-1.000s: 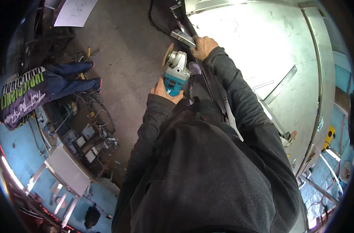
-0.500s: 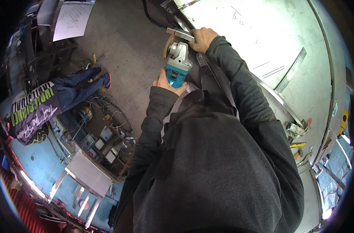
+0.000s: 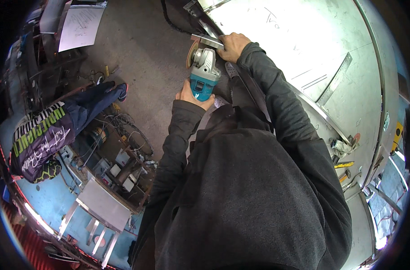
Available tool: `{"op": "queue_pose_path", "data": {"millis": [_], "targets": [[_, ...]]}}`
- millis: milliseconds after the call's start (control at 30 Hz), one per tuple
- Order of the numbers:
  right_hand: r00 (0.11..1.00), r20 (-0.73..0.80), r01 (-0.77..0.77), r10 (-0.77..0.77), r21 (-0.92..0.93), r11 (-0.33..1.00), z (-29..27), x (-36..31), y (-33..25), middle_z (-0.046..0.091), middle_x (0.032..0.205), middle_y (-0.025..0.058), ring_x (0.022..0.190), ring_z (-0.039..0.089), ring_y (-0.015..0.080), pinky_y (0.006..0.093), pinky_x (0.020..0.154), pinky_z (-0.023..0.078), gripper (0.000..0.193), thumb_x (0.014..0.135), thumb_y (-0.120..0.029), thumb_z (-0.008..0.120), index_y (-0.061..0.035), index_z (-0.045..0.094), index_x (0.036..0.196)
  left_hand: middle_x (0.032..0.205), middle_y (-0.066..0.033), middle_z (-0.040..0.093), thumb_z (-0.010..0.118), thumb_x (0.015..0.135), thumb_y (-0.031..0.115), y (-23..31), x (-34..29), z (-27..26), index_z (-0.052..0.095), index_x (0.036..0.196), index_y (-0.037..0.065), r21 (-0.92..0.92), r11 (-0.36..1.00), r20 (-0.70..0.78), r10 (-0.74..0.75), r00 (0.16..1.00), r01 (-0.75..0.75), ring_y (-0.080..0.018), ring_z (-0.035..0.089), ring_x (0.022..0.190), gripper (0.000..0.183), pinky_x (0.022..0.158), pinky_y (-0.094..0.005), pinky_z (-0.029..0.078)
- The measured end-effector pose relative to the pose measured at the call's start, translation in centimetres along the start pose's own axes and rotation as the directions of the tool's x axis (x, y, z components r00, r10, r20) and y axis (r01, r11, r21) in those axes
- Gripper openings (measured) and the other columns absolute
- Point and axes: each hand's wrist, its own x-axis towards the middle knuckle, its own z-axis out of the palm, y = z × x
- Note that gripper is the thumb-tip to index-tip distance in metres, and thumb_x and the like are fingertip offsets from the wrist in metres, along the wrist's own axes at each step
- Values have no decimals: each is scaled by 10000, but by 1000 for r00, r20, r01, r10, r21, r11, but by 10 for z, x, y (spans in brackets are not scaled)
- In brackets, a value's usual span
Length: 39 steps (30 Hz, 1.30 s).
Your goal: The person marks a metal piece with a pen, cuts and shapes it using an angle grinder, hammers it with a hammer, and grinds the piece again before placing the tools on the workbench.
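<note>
Beside the smooth metal table [image 3: 337,38], the left hand [image 3: 186,95] wraps a teal-and-grey grinder [image 3: 204,77], its round disc [image 3: 191,55] by the squared metal bar [image 3: 208,41] the right hand [image 3: 235,47] clutches; whether they touch is unclear.

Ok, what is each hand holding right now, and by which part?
The left hand holds the angle grinder around its teal body; the right hand grips the metal bar by its end nearer the metal table.

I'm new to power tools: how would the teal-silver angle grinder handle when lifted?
The grinder probably won't flex, being hard-cased, and may feel front-heavy given its metallic head; its thin brown disc might chip if knocked.
</note>
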Motion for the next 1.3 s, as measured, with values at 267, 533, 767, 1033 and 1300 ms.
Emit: {"op": "queue_pose_path", "data": {"millis": [267, 533, 767, 1033, 1300], "targets": [[1000, -18, 8, -8, 15, 1000, 0, 1, 2, 664, 846, 241, 802, 669, 369, 427, 755, 546, 378, 789, -316, 584, -17, 670, 1003, 913, -196, 640, 786, 588, 320, 1, 3, -1, 457, 1152, 19, 43, 999, 19, -11, 1000, 11, -396, 640, 850, 719, 772, -455, 514], [1000, 17, -15, 14, 30, 999, -6, 1, -2, 661, 823, 248, 796, 670, 374, 438, 744, 545, 382, 769, -310, 600, -6, 670, 989, 904, -199, 645, 795, 576, 280, 7, 9, -2, 451, 1157, -7, 6, 999, -14, 44, 999, -44, -384, 647, 840, 733, 779, -449, 512], [999, 38, 10, -14, 88, 996, -15, 3, 6, 644, 740, 253, 712, 654, 398, 442, 711, 540, 337, 754, -279, 585, 9, 665, 911, 902, -165, 649, 810, 569, 242, 7, 24, 0, 507, 1126, 1, -65, 994, -2, 85, 996, -84, -300, 665, 829, 678, 776, -402, 521], [998, 70, -16, 9, 99, 995, -16, 26, 22, 640, 733, 260, 717, 653, 399, 447, 707, 536, 345, 740, -277, 594, 15, 665, 911, 946, -136, 637, 809, 568, 228, 23, 53, -5, 487, 1150, 12, -317, 946, 82, 97, 992, -66, -241, 650, 829, 700, 792, -357, 513], [995, 94, -45, 35, 109, 993, -29, 56, 33, 641, 741, 260, 721, 656, 392, 447, 705, 535, 332, 731, -254, 607, 15, 661, 917, 934, -141, 642, 813, 564, 251, 31, 94, -10, 481, 1136, 14, -182, 979, 90, 106, 990, -88, -248, 652, 830, 703, 778, -367, 513]]}}
